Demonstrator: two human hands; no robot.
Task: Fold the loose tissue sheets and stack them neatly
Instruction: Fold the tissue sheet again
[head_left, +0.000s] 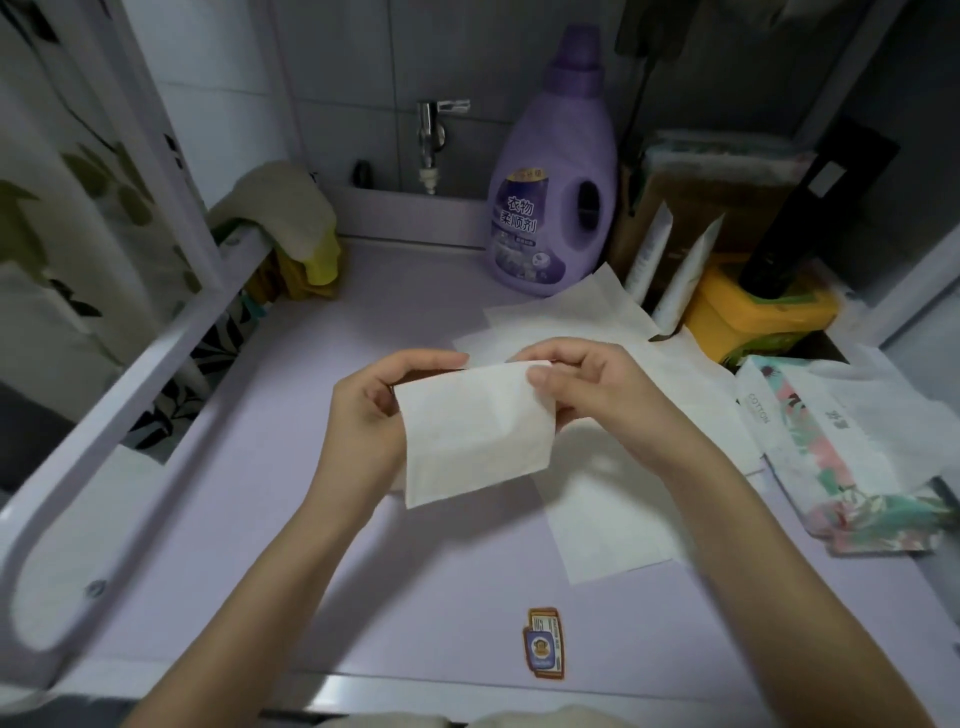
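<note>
forearms reaching in from below, left hand (371, 415) and right hand (587, 387) close together, fingers curled, pinching a tissue sheet (467, 436) (right thumb in front)

The folded tissue (478, 431) hides the left fingers' (431, 358) ends — floral pack (852, 467) lettering is blurred.

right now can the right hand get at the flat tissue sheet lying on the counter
Probably yes: the flat sheet lies bare just below the right hand, though it pinches the folded tissue.
</note>
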